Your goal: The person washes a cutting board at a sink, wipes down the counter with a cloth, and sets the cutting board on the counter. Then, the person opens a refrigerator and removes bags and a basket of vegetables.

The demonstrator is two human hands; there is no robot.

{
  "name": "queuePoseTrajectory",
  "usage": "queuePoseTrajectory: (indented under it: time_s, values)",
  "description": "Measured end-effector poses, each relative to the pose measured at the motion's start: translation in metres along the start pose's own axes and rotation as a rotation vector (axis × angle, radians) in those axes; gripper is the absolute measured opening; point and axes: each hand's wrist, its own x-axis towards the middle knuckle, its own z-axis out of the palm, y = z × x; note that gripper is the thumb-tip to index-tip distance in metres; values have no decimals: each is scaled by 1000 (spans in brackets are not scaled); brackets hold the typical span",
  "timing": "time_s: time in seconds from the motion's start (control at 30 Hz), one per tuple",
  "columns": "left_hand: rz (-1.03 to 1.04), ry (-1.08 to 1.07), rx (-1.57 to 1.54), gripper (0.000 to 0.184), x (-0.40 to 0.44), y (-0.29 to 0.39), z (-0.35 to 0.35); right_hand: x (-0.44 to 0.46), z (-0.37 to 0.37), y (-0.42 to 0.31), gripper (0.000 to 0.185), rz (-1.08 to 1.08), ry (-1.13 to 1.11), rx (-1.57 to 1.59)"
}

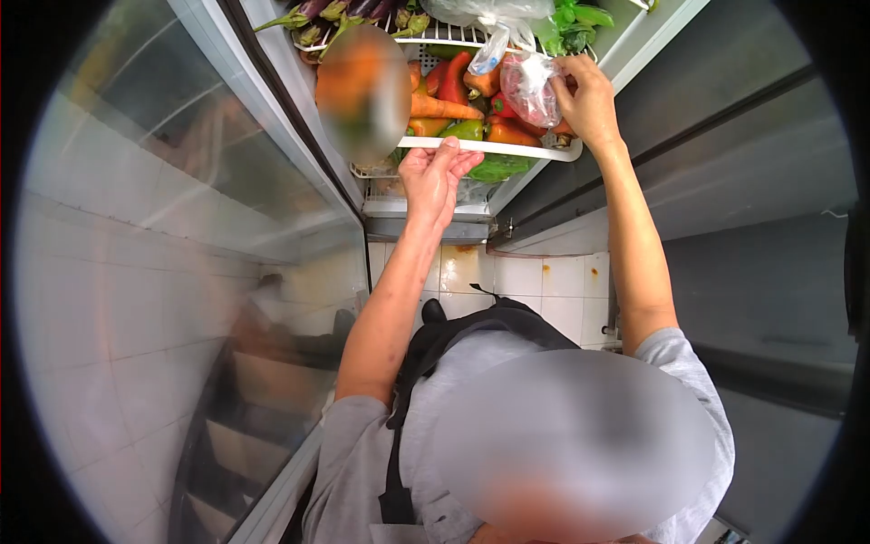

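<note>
My left hand (437, 179) is closed at the white front rim (507, 149) of a pulled-out basket, thumb on top and fingers curled beneath. Inside the basket lie red, orange and green peppers (512, 134) and a carrot (444, 108). My right hand (587, 98) pinches a clear plastic bag (533, 89) at the basket's right side. Something pinkish-red shows through the bag, but I cannot tell what it is. The fingertips on the bag's far side are partly hidden.
Eggplants (349, 14), another clear bag (489, 18) and green vegetables (575, 25) lie on the rack behind. Leafy greens (498, 168) show below the basket. The open glass door (227, 181) stands at left, and a dark grey panel (734, 163) is at right.
</note>
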Motion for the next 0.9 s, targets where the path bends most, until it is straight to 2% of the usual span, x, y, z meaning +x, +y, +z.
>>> queuePoseTrajectory:
  time_s: [0.07, 0.2, 0.33, 0.37, 0.47, 0.5, 0.53, 0.57, 0.6, 0.63, 0.67, 0.73, 0.77, 0.87, 0.9]
  values:
    - [7, -12, -3, 9, 0, 1, 2, -3, 0, -2, 20, -54, -70, -43]
    - [25, -34, 26, 10, 2, 4, 7, -9, 13, 0, 17, -85, 195, 19]
    - [24, -33, 3, 11, 3, -1, 3, -16, 24, 13, 16, 46, 372, 162]
    - [40, -20, 16, 11, 6, 0, 4, -16, 20, 6, 14, 45, 307, 61]
    - [60, 15, 66, 13, 13, 4, 12, -16, 22, 9, 15, -177, 73, -94]
    - [77, -5, 51, 9, 21, 6, 12, -16, 27, 7, 16, -189, 80, -52]
    - [85, -36, 75, 9, 28, 12, 13, -19, 22, 2, 22, 5, -99, -111]
    - [72, -28, 95, 11, 30, 17, 16, -11, 14, -17, 26, -10, -125, -70]
    - [47, -74, 149, 16, 36, 17, 13, -9, 4, -37, 32, -23, -152, -28]
    - [-35, -147, 163, 32, 49, 9, -5, -12, -1, -40, 41, -58, -212, -9]
    - [-115, -226, 174, 49, 58, 2, -20, -18, -2, -49, 44, -108, -178, -32]
    - [-39, -168, 231, 32, 42, 16, -9, -30, -6, -68, 51, -207, -112, -77]
    - [4, -138, 260, 24, 26, 23, -2, -35, -8, -67, 59, -180, -213, -105]
    - [-45, 75, 502, 34, -49, 21, -46, -46, 8, -59, 54, -352, -179, -498]
    - [-88, 137, 557, 35, -85, 9, -79, -48, 14, -56, 33, -425, -25, -429]
